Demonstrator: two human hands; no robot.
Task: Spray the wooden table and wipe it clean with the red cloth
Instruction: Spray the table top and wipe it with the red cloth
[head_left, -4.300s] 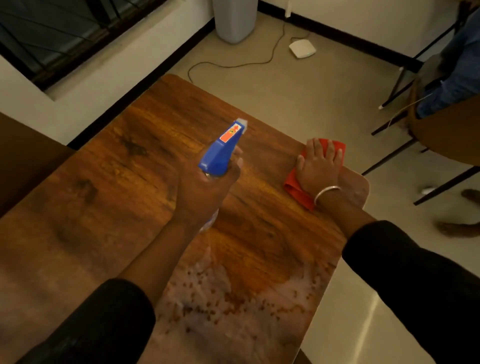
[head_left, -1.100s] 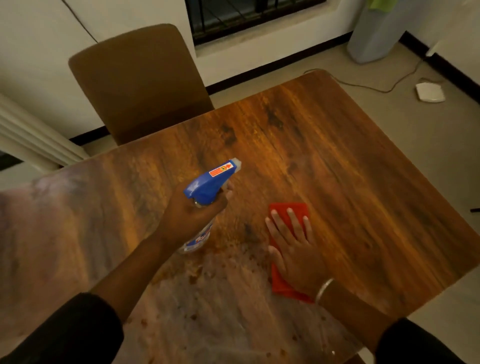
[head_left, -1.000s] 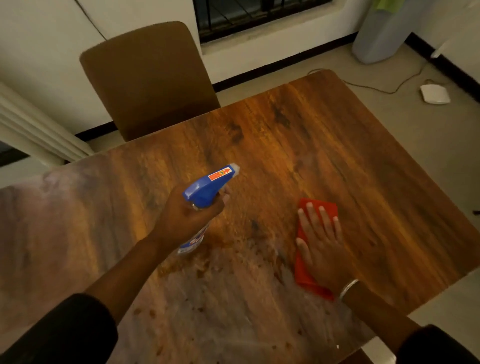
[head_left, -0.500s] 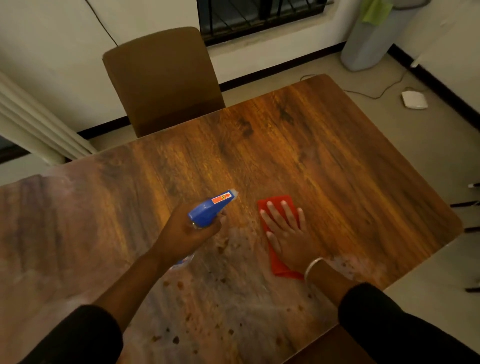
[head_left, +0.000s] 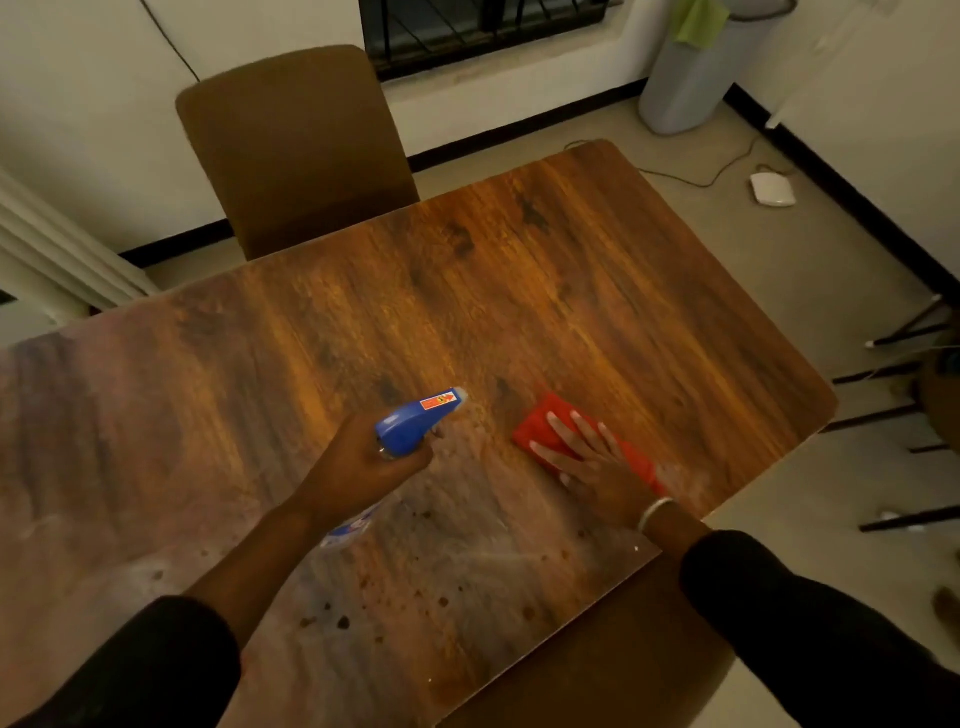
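Spray bottle (head_left: 415, 423) bears orange arrow label (head_left: 439, 401).

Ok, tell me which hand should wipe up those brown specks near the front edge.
Right. The right hand already lies flat on the red cloth on the wooden table, beside the specks. The left hand is busy gripping the spray bottle.

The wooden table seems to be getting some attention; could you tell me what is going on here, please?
A person is cleaning the wooden table. The left hand grips a blue spray bottle, nozzle aimed across the tabletop. The right hand presses flat on a red cloth near the table's right side. Brown specks and a hazy film cover the near part of the table; the far part looks glossy.
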